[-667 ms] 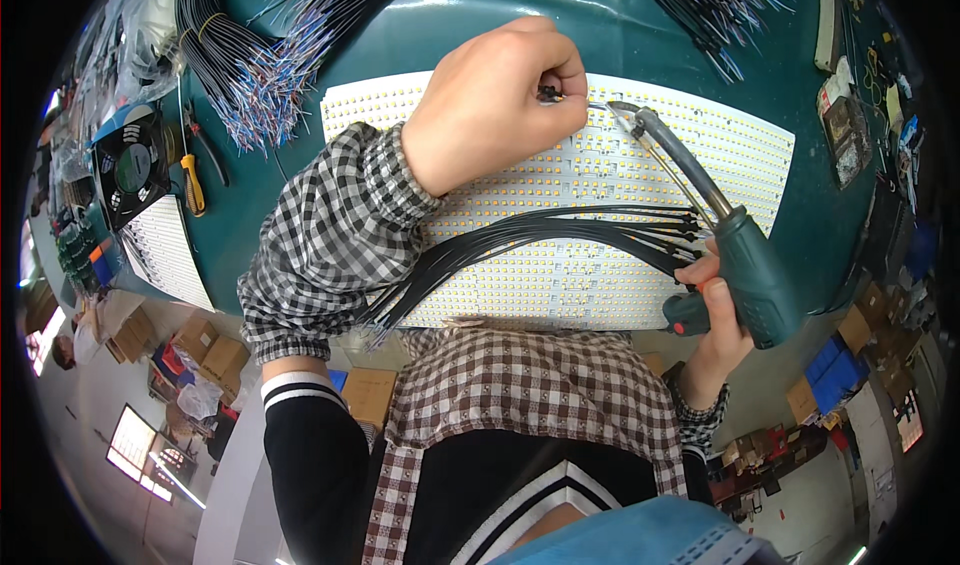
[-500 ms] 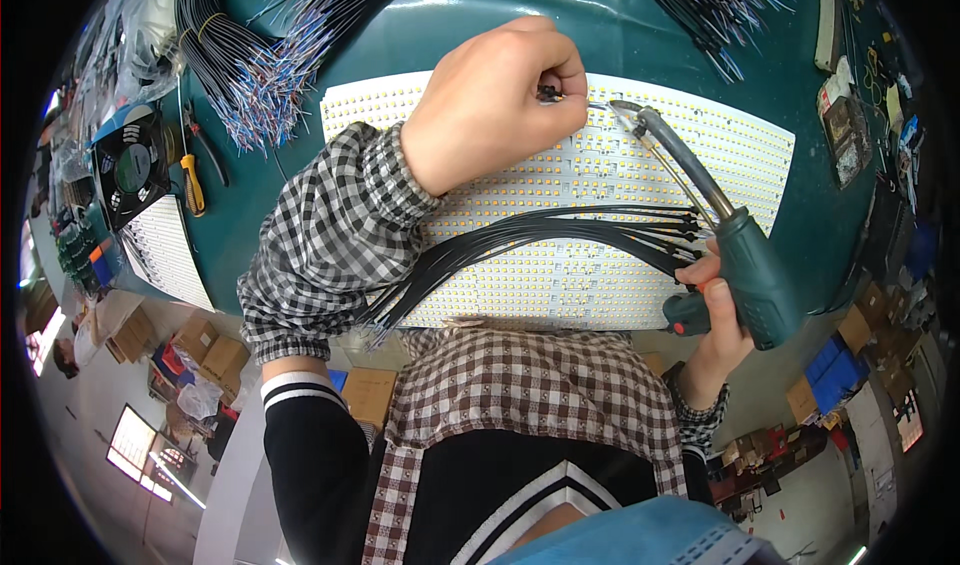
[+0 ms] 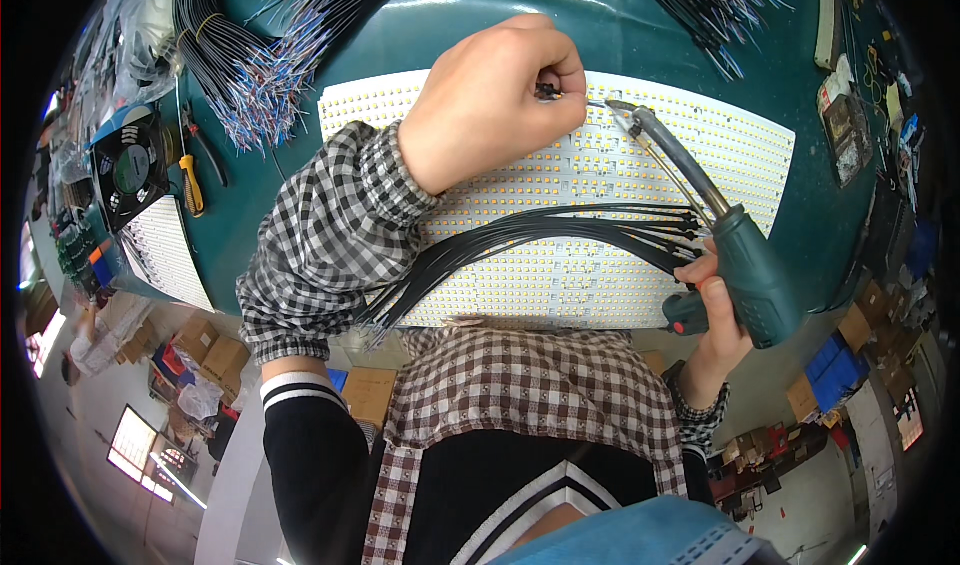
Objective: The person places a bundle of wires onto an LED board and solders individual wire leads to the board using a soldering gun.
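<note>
My left hand is closed in a pinch above the upper middle of a white LED panel. A bit of black cable shows in the gap between its thumb and forefinger; its thin wire end points to the right. In my right hand is a green soldering gun, gripped by its handle. The bent metal tip reaches up and left, right beside the wire end; whether they touch is too small to tell. A bundle of black cables lies across the panel below my left hand.
Larger cable bundles with stripped coloured ends lie at the far side of the green table. To the left are a black fan, a yellow screwdriver, pliers and another LED panel. Small parts crowd the right edge.
My left hand and the soldering gun's tip have shifted very slightly to the left. Both grips look the same, and the cable bundle has stayed in place.
</note>
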